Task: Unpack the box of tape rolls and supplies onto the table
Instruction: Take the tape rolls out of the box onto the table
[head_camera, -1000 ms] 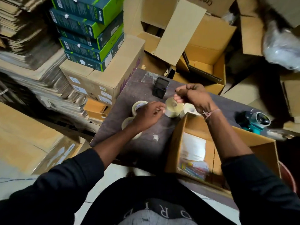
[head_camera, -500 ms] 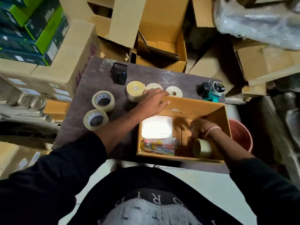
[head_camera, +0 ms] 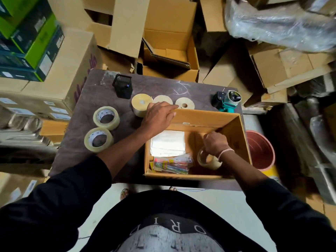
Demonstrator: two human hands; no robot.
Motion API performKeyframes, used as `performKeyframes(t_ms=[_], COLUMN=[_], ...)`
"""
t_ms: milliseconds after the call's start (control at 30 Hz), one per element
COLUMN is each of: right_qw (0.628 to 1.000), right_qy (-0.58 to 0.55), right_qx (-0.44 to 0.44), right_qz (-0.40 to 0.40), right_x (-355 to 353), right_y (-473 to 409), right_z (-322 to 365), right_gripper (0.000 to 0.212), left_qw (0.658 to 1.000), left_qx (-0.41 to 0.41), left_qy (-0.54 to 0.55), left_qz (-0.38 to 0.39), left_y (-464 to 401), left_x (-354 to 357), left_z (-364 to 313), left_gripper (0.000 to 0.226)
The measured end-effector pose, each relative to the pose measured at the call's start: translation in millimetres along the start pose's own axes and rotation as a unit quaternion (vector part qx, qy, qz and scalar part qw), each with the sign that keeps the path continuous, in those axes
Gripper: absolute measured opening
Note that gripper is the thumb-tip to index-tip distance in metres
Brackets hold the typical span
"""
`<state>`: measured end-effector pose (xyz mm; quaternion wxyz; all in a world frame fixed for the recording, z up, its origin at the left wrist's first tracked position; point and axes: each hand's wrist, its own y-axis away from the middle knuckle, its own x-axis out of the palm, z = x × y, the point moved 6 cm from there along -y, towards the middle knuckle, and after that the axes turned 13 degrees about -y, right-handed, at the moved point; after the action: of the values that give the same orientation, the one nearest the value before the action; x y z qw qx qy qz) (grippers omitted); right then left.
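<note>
An open cardboard box (head_camera: 203,116) stands on the dark table (head_camera: 160,86). My right hand (head_camera: 215,142) is inside it, closed on a clear tape roll (head_camera: 209,160). My left hand (head_camera: 160,115) rests flat on the box's far left rim, fingers spread. Still in the box lie a white paper stack (head_camera: 169,143) and a colourful plastic packet (head_camera: 171,164). On the table stand two clear tape rolls (head_camera: 106,118) (head_camera: 98,140), three pale label rolls (head_camera: 141,104) (head_camera: 162,100) (head_camera: 185,104), a black mesh holder (head_camera: 122,86) and a teal tape dispenser (head_camera: 229,100).
Open and stacked cardboard boxes (head_camera: 169,51) crowd the far side and left of the table. Green and black cartons (head_camera: 31,42) are piled at the upper left. A red bucket (head_camera: 260,151) stands right of the table, and plastic-wrapped goods (head_camera: 280,22) lie at the upper right.
Both hands left the label roll set on the table. My right hand went down into the box and closed on a tape roll; my left hand settled on the box rim.
</note>
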<state>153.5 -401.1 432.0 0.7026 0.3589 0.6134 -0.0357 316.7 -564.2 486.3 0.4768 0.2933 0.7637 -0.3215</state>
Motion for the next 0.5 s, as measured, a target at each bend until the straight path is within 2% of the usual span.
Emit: performKeyframes(t_ms=[33,100,167,300,367,500], right_qw=[0.999,0.99,0.966,0.838,0.794,0.746], right_qy=[-0.044,-0.138,-0.257,-0.543,-0.601,-0.645], right_qx=[0.015,0.036,0.019,-0.045,-0.063,-0.096], right_qz=[0.001,0.003,-0.017,-0.043,-0.066,-0.131], right_x=[-8.4,-24.7,-45.2,-80.1,-89.9,-102.5], right_y=[-4.3,-12.4,-11.9,4.8,5.5,6.2], right_z=[-3.1,-11.5,-15.3,0.2,10.3,29.6], right_gripper=[0.02,0.026,0.029,0.026,0.028,0.021], left_qw=[1.0,0.998,0.994,0.987,0.979,0.957], left_qx=[0.004,0.011,0.022,0.039,0.008,-0.08], left_qy=[0.011,0.053,0.096,0.151,0.201,0.278], left_qz=[-0.003,-0.016,-0.037,-0.046,-0.033,-0.019], left_y=[0.8,2.2,3.7,11.1,12.8,13.0], left_x=[-0.3,-3.4,-9.1,-19.9,-26.1,-43.9], left_z=[0.7,2.6,3.5,-1.9,-1.1,13.1], left_gripper=[0.034,0.033,0.03,0.023,0.022,0.025])
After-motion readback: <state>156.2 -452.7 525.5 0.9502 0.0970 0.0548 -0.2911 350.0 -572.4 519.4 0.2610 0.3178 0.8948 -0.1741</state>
